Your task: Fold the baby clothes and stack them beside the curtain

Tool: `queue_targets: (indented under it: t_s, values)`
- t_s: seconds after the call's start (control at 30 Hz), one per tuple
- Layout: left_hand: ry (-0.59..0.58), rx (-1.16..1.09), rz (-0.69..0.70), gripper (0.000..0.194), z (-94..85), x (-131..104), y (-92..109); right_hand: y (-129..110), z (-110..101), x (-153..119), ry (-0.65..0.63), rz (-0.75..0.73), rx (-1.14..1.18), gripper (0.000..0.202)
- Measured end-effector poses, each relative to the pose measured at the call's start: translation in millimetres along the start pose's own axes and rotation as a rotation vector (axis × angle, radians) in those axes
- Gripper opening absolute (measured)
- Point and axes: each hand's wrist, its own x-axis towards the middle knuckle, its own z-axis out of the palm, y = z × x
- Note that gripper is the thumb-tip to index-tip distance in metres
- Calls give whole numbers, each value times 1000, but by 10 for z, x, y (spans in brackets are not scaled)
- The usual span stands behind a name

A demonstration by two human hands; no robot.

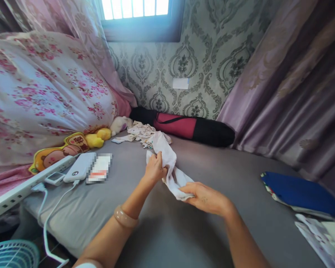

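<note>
A white piece of clothing [171, 158], crumpled and twisted, hangs between my two hands above the grey bed. My left hand [155, 167] is closed on its middle part, thumb on top. At its lower right end my right hand [205, 196] pinches the cloth between thumb and fingers. Its exact kind of garment cannot be made out. Just behind lies a heap of pale patterned clothes [142, 132], partly covered by the white cloth.
A long red and black bag [175, 125] lies along the wall. On the left are a power strip [30, 182], a white power bank [79, 167] with a cable, and plush toys [100, 137]. Folded blue cloth [304, 191] and light clothes [321, 238] lie right. A blue basket [13, 253] stands below.
</note>
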Motion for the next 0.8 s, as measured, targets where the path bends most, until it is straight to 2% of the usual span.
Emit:
queue_targets:
  t_s: [0.07, 0.13, 0.23, 0.33, 0.4, 0.5, 0.6, 0.7, 0.8]
  values:
    - [-91, 120, 84, 55, 12, 22, -29, -49, -29, -62, -68, 13, -4, 14]
    - [-158, 149, 170, 56, 39, 49, -43, -91, -78, -128, -98, 26, 18, 17]
    - [-110, 55, 223, 64, 63, 87, -37, -122, -201, -261, -116, 77, 96, 20]
    - [-75, -181, 303, 64, 7, 109, -11, -103, -356, -426, -83, 158, 188, 23]
    - [-102, -346, 403, 58, -72, 106, 12, -70, -446, -528, -11, 223, 235, 28]
    - [-164, -516, 489, 42, -188, 77, 60, -15, -534, -626, 175, 322, 281, 37]
    - [-234, -614, 475, 22, -257, 53, 127, 24, -567, -654, 402, 366, 268, 41]
    - [-324, -684, 449, 8, -309, 52, 190, 53, -574, -658, 531, 369, 233, 39]
    - [-353, -661, 437, 13, -397, 57, 221, 100, -578, -669, 634, 347, 203, 38]
